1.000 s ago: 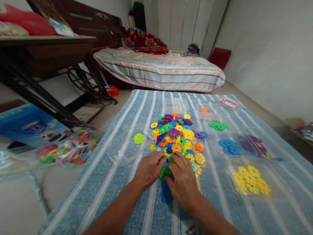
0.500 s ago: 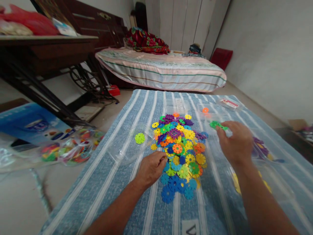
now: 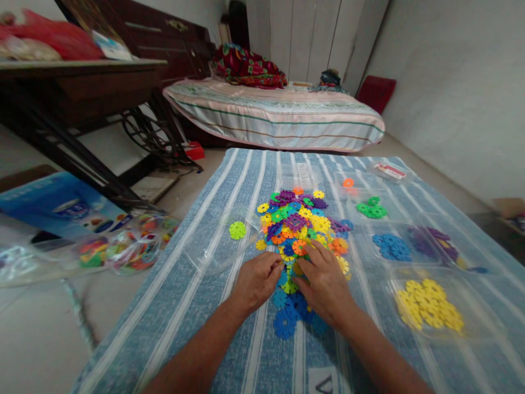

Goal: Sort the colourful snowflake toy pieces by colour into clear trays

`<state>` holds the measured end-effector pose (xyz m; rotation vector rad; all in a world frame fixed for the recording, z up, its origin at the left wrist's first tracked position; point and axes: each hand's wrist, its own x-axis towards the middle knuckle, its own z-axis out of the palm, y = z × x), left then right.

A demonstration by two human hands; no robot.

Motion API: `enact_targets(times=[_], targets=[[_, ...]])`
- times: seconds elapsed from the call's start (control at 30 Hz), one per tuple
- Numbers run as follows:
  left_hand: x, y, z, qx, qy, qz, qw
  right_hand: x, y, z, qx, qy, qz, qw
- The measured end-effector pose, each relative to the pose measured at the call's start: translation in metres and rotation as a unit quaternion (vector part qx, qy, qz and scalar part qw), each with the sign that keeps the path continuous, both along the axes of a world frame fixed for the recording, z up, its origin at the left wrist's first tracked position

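A heap of notched plastic discs in many colours lies on the striped cloth. At its left edge rests my left hand, fingers curled closed; what they hold, if anything, is hidden. My right hand is over the middle of the heap, thumb and fingers apart, touching discs near an orange disc. To the right, clear boxes hold sorted discs: yellow discs, blue discs, green discs and purple pieces. A lime disc sits in a clear container left of the heap.
Further back stand a clear box with an orange disc and a lidded clear box. Beyond the cloth-covered table is a bed. On the left are a sewing-machine table, a blue carton and bagged colourful pieces.
My right hand has let go of a green disc over the green box and come back left to the heap. My left hand has stayed by the heap, closed.
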<state>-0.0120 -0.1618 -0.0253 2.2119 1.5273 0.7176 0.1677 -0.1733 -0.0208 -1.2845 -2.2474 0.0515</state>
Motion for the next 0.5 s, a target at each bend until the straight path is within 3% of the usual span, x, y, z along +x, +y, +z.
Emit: enact_targets(times=[0.33, 0.5], targets=[[0.0, 0.0, -0.001, -0.002, 0.006, 0.003, 1.0, 0.001, -0.001, -0.012, 0.044, 0.031, 0.009, 0.999], [0.0, 0.001, -0.001, 0.003, 0.007, -0.002, 1.0, 0.001, -0.004, -0.005, 0.073, 0.064, -0.005, 0.995]])
